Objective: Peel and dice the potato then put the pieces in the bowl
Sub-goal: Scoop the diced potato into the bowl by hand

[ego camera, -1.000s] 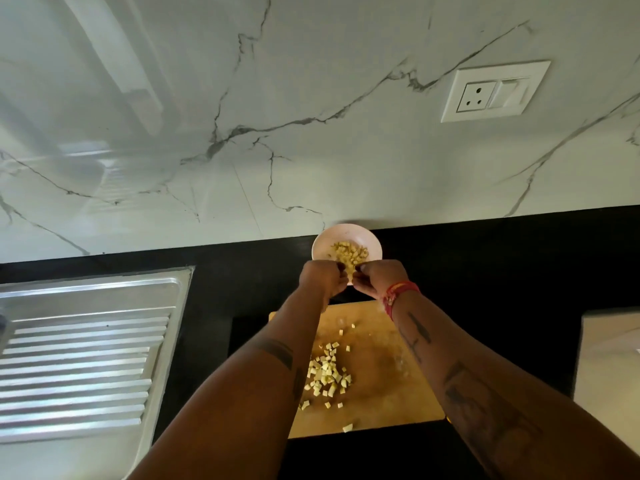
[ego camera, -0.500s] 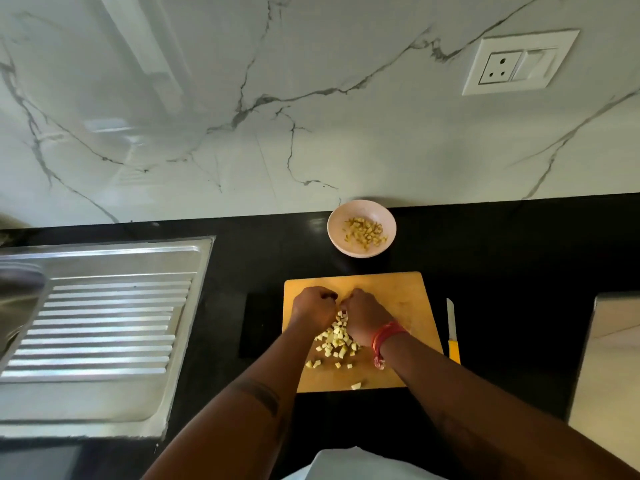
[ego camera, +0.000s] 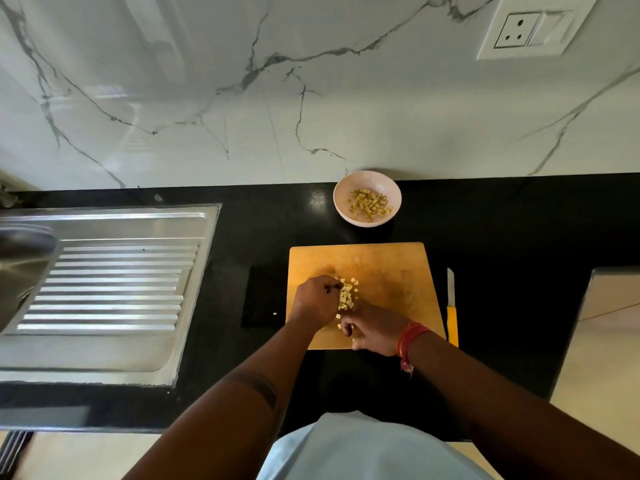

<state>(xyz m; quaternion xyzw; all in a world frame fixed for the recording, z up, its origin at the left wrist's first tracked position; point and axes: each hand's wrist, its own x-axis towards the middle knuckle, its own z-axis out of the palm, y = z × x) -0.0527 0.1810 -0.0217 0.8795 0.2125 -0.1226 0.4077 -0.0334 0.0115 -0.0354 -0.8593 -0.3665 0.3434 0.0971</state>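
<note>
Two hands work on the cutting board (ego camera: 388, 265) now: I see the left hand (ego camera: 316, 301) and the right hand (ego camera: 375, 329) close together, fingers curled around the small heap of potato pieces (ego camera: 346, 296) that lies between them on the board. Whether they already grip pieces or only push them together, I cannot tell.

From here I think the risk is spilling. The cubes are small and probably wet, so if the hands lift too many at once, some can drop on the black counter (ego camera: 519, 230) on the way to the bowl (ego camera: 367, 199), which stands beyond the board, near the wall. One pale crumb (ego camera: 274, 313) already lies on the counter left of the board. The knife (ego camera: 451, 306) lies just beside the board's right edge, blade pointing away; a careless right wrist could knock it.

Counted: one bowl with a layer of pieces inside, one board, one knife, one heap with a few loose cubes near it.
</note>
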